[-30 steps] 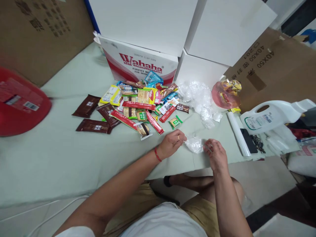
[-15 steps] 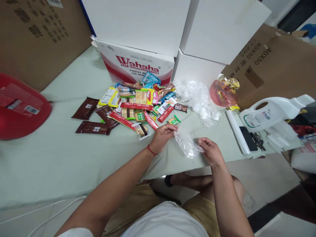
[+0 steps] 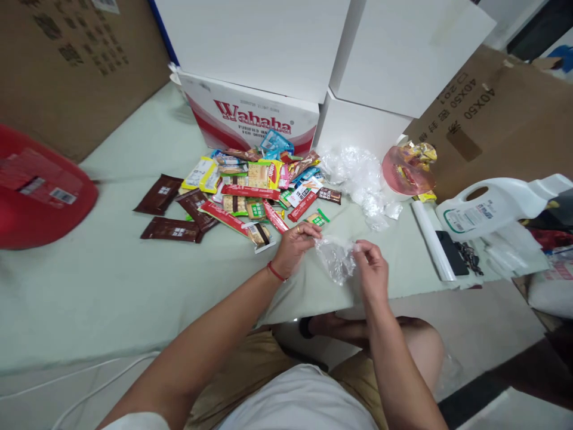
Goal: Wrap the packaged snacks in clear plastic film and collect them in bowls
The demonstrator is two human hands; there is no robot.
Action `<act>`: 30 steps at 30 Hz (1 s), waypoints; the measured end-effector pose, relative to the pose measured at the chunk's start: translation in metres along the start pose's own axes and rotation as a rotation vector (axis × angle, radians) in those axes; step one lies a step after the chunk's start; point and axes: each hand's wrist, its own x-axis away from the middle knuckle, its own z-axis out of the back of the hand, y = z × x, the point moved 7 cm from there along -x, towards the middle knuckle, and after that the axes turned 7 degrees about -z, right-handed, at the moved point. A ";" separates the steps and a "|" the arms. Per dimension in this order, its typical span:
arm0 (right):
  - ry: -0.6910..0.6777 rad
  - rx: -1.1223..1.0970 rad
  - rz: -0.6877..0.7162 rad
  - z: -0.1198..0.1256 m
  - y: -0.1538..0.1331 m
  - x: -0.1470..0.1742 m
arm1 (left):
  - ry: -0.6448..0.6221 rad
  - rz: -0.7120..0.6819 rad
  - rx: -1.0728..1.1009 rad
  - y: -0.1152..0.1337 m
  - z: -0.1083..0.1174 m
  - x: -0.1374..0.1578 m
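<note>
A small clear plastic bag (image 3: 336,261) hangs between my two hands over the table's front edge. My left hand (image 3: 295,248) pinches its left top corner, and my right hand (image 3: 370,263) pinches the right one. Just beyond my left hand lies a heap of wrapped snacks (image 3: 262,176), with a green-wrapped cracker (image 3: 317,218) and a clear-wrapped biscuit (image 3: 259,235) nearest to it. Several dark brown packets (image 3: 172,229) lie at the heap's left side. A pile of crumpled clear bags (image 3: 358,179) rests behind my right hand.
At the back stand a Wahaha carton (image 3: 253,116) and white boxes. A red container (image 3: 42,185) is on the left. To the right are a pink bowl (image 3: 394,173) of sweets, a white jug (image 3: 487,209), a white roll (image 3: 432,239), a black phone (image 3: 451,252) and keys.
My right hand has moved left and slightly up, closer to my left hand, and the bag's top edge is drawn together more. My left hand has barely moved.
</note>
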 end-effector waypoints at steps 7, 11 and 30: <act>-0.071 -0.263 -0.315 0.019 0.002 -0.008 | 0.052 0.087 0.050 -0.002 -0.004 -0.001; 0.068 -0.346 -0.294 0.020 0.003 -0.003 | 0.151 -0.096 -0.144 0.010 0.004 0.009; 0.029 -0.280 -0.246 0.030 -0.007 -0.011 | -0.117 0.055 -0.261 0.003 -0.014 0.011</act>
